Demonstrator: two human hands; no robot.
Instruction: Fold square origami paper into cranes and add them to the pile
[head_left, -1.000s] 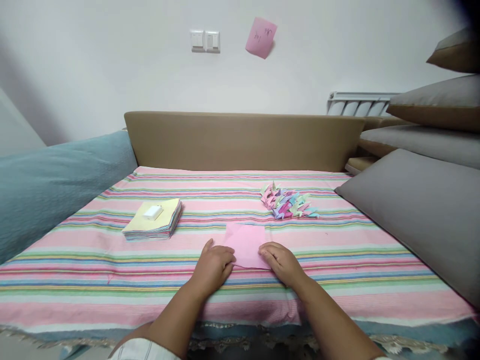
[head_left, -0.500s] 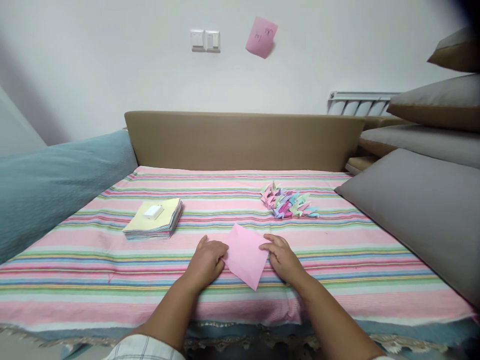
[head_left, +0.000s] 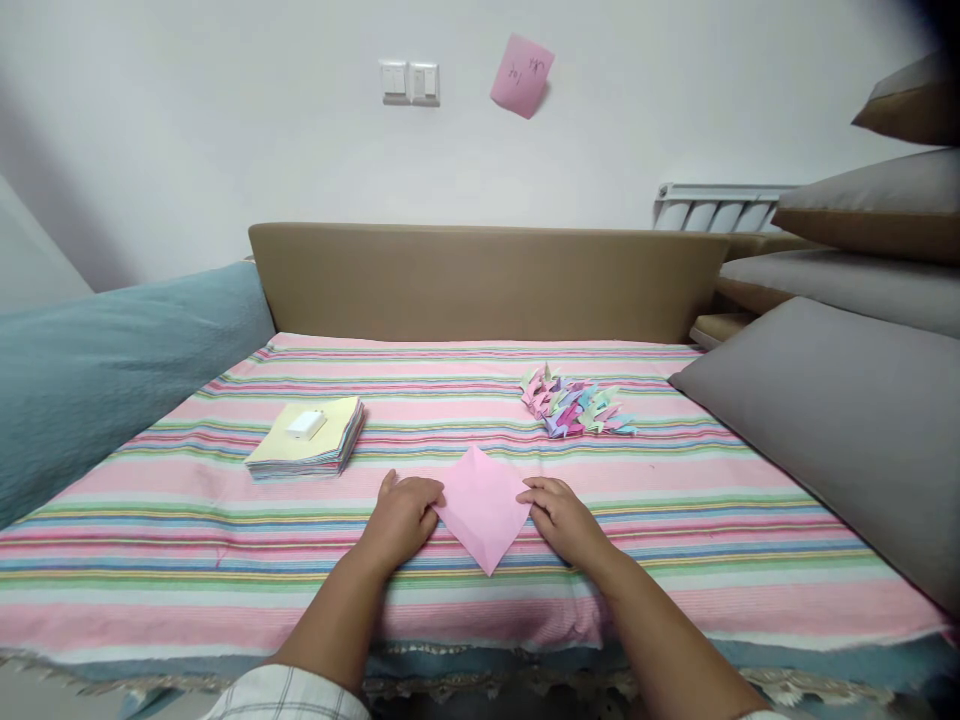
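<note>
Note (head_left: 523, 76): handwriting, unreadable
Left grip (head_left: 405, 515): pinching paper (head_left: 484, 508), left corner
Right grip (head_left: 564, 518): pinching its right corner
Cushions (head_left: 874, 207): cut off

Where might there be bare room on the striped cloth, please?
Bare: between the paper stack and origami pile; between the right hand and large gray cushion. Crowded: around the pink paper, between left hand and right hand.

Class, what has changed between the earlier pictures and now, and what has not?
The pink paper has turned, one corner now pointing toward the person. The left hand has shifted left; the right hand remains at the paper's right side. The paper stack and colourful folded papers stayed put.
</note>
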